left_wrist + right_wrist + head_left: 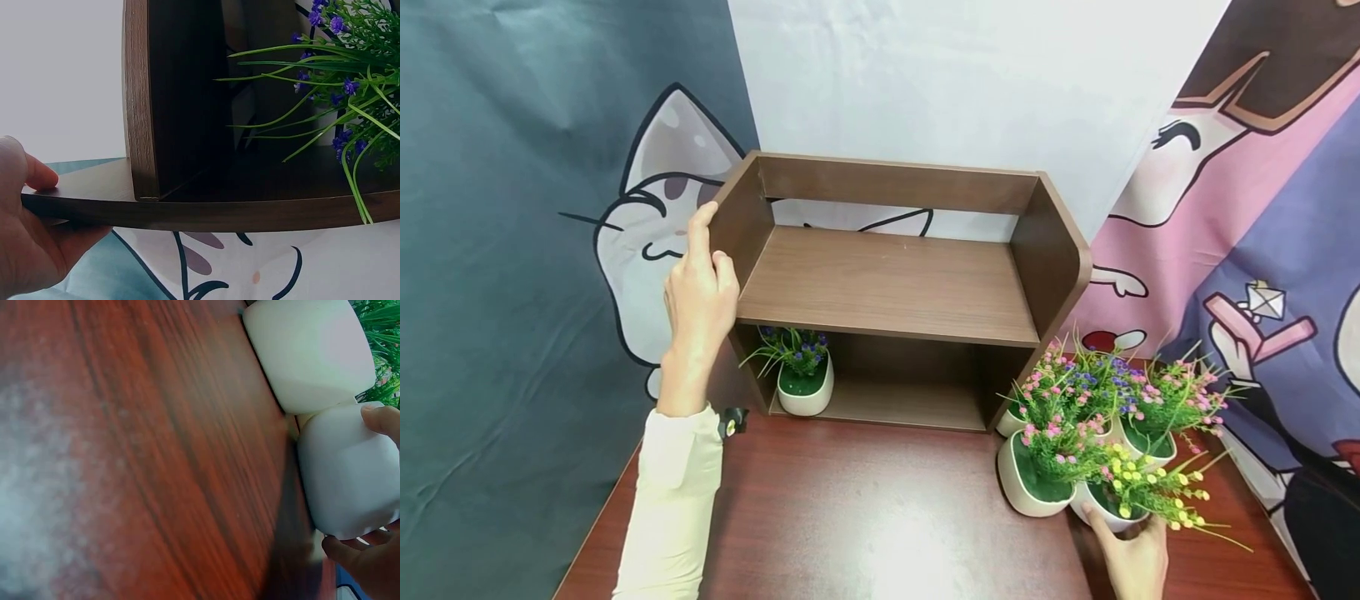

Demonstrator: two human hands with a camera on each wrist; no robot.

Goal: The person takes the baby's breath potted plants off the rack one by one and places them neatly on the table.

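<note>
A brown two-tier wooden shelf stands at the back of the table. My left hand holds the upper part of its left side panel, thumb on one face and fingers on the other. My right hand grips a white pot with yellow flowers at the right, thumb and fingers on opposite sides of the pot. Touching or close beside it is a white pot with pink flowers. On the shelf's lower tier, at the left, sits a white pot with blue-purple flowers.
More potted plants crowd behind the gripped one, among them one with pink flowers and one with blue-purple flowers. The reddish-brown table runs in front of the shelf. Printed cloth hangs behind and at both sides.
</note>
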